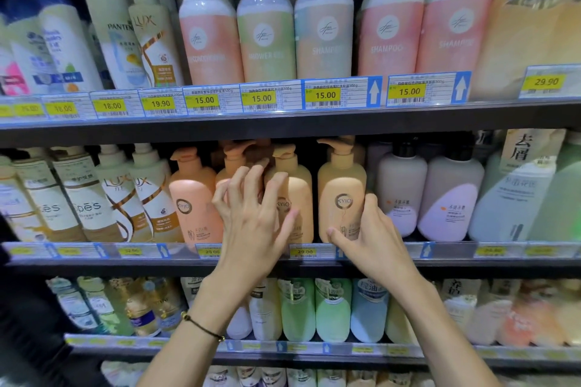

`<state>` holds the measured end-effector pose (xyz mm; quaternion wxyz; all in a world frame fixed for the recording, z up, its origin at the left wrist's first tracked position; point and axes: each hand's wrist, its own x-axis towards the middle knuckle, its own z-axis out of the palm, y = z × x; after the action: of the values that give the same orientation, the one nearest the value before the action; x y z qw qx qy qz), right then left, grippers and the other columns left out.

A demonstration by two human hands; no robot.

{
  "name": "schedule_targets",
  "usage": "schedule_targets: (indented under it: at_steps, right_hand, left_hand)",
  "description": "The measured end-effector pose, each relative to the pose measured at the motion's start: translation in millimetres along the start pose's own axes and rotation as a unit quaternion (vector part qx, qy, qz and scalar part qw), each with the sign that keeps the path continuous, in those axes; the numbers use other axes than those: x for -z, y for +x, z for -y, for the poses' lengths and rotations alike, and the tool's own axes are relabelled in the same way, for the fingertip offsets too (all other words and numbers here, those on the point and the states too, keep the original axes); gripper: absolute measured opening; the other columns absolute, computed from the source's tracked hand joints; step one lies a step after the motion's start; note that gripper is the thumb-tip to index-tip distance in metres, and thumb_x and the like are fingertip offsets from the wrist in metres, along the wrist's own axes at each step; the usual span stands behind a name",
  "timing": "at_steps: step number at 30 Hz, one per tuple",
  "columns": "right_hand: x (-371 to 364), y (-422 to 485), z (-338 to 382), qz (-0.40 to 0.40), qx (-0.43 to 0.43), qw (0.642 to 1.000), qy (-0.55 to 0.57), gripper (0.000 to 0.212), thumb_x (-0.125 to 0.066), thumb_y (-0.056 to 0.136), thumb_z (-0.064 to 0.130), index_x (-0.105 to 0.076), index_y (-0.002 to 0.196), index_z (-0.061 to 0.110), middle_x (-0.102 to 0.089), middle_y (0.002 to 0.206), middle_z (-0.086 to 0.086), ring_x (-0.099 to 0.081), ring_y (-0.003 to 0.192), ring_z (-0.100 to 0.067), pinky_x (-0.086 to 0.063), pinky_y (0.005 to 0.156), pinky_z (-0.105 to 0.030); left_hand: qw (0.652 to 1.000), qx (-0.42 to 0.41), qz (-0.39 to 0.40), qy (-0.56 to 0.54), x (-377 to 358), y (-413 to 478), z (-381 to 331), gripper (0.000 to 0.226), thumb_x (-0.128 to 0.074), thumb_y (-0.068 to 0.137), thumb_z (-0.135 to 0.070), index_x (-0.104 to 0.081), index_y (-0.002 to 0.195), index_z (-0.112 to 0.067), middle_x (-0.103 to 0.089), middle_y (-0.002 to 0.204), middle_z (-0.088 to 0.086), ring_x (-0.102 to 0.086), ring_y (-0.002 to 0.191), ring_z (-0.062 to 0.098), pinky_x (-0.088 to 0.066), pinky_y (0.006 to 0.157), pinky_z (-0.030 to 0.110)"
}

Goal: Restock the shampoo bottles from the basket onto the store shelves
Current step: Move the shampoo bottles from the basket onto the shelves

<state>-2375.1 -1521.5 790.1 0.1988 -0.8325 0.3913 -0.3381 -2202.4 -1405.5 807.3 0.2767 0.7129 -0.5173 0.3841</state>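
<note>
Right hand point(371, 239) grips peach KYIO bottle point(341, 195) at shelf front edge point(471, 263), thumb on label. Left hand point(251, 217), fingers splayed and bent, against neighbouring bottle point(298, 195); grip unclear. Narrow gap between both bottles. Lilac bottles point(449, 201) just right.

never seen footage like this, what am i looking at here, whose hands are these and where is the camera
There is no machine here. A person wears a wide-angle camera on the head, so this one picture looks forward and down over their own two bare hands. In front are shelves full of shampoo and similar bottles, with yellow price tags along the edges. On the middle shelf stand tan pump bottles marked KYIO. The right hand grips one KYIO bottle low down, thumb on its front. The left hand, with a thin bracelet on the wrist, lies with curled fingers against the neighbour bottle. It is blurred, so I cannot tell if it grips. No basket shows.
</note>
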Motion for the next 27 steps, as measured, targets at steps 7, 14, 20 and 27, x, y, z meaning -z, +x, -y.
schedule_targets:
  at_steps: [7,14,20,27]
  right_hand:
    - [-3.5,1.4,1.1,-0.005,0.004,1.000,-0.003,0.053,-0.073,0.082,0.051,-0.031,0.094,0.020,-0.061,0.106,-0.010,-0.059,0.097,-0.037,-0.049,0.075,-0.046]
    - [-7.1,1.8,-2.1,-0.010,0.017,1.000,-0.006,0.054,-0.070,0.083,0.055,-0.028,0.092,0.022,-0.060,0.105,-0.008,-0.059,0.095,-0.039,-0.049,0.070,-0.046]
    - [-7.6,-0.9,-3.7,-0.001,0.020,1.000,-0.022,0.056,-0.070,0.083,0.057,-0.029,0.097,0.021,-0.060,0.109,-0.012,-0.059,0.099,-0.039,-0.047,0.069,-0.045]
    - [-11.0,-21.6,10.9,-0.080,0.010,0.995,-0.058,0.091,-0.073,0.087,0.040,-0.025,0.153,-0.001,-0.049,0.142,-0.025,-0.045,0.131,-0.040,-0.043,0.101,-0.048]
  left_hand:
    - [1.000,-0.004,-0.008,0.023,-1.8,-0.7,-8.3,0.049,-0.062,0.093,-0.045,-0.057,0.136,-0.022,-0.058,0.133,0.006,-0.049,0.132,0.033,-0.029,0.100,0.055]
    - [0.999,-0.002,-0.007,0.051,-3.8,-1.3,-5.9,0.051,-0.062,0.093,-0.044,-0.056,0.137,-0.019,-0.058,0.130,0.006,-0.048,0.131,0.034,-0.027,0.109,0.058]
    - [0.999,-0.015,0.016,0.044,0.6,-3.4,0.5,0.056,-0.057,0.097,-0.051,-0.052,0.144,-0.021,-0.053,0.141,0.008,-0.043,0.137,0.035,-0.027,0.113,0.057]
    - [0.998,0.016,-0.012,-0.055,29.2,-27.1,47.4,0.047,-0.060,0.097,-0.041,-0.058,0.136,-0.015,-0.052,0.144,0.007,-0.046,0.134,0.032,-0.035,0.107,0.050]
